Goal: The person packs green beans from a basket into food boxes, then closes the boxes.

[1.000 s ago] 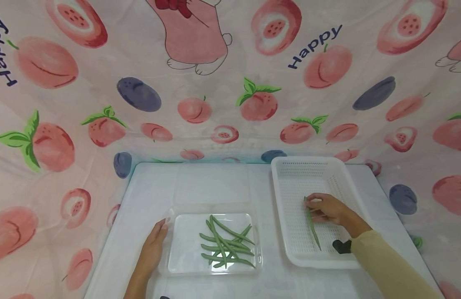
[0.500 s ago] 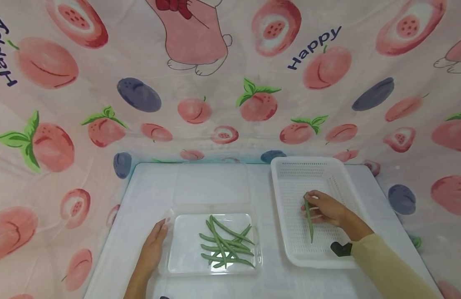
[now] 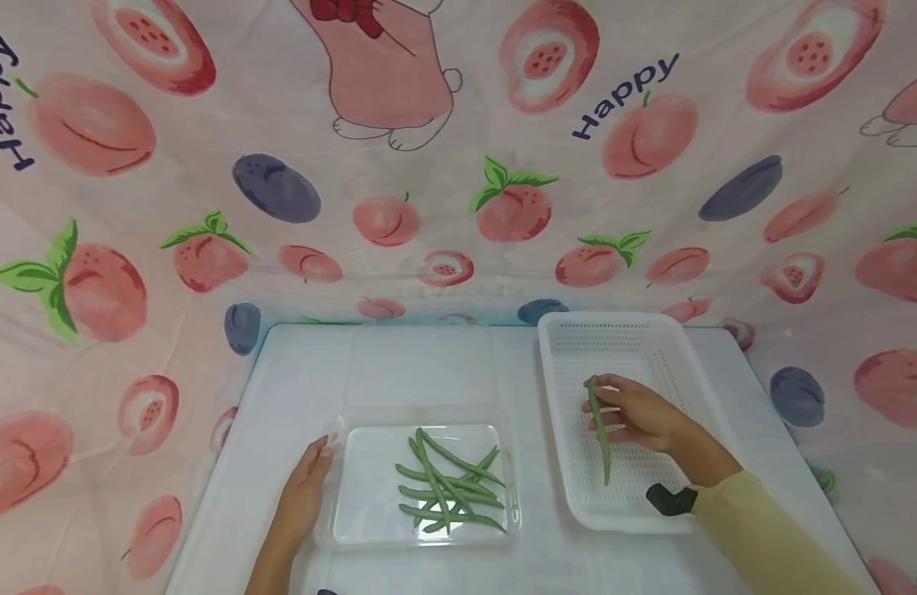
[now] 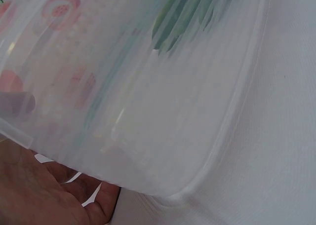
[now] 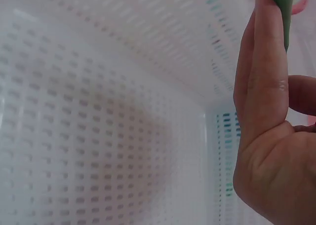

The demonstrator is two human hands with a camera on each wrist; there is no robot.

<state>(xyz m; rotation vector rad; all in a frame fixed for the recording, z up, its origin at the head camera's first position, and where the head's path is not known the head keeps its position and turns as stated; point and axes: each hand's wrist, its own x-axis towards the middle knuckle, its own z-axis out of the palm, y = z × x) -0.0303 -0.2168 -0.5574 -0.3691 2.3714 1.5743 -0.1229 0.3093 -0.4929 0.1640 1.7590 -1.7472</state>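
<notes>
A green bean (image 3: 601, 438) hangs from my right hand (image 3: 640, 417), pinched near its upper end between thumb and fingers. That hand is over the white perforated basket (image 3: 553, 463), and in the right wrist view the bean (image 5: 283, 8) shows at its fingertips. My left hand (image 3: 302, 492) lies along the left side of a clear plastic container (image 3: 339, 529), its relaxed fingers touching the wall by the rim. Several green beans (image 3: 451, 487) lie crossed in a loose pile in the container's right half; the left wrist view shows them blurred through the wall.
Both containers stand on a white table (image 3: 280, 372), with a strip of tabletop between them. A clear lid (image 3: 421, 364) extends behind the clear container. Fruit-print cloth (image 3: 429, 190) surrounds the table. A black strap piece (image 3: 670, 500) sits at the right sleeve.
My right hand has moved left and slightly up over the basket, carrying the bean, which now hangs nearer upright. The left hand and the pile have stayed still.
</notes>
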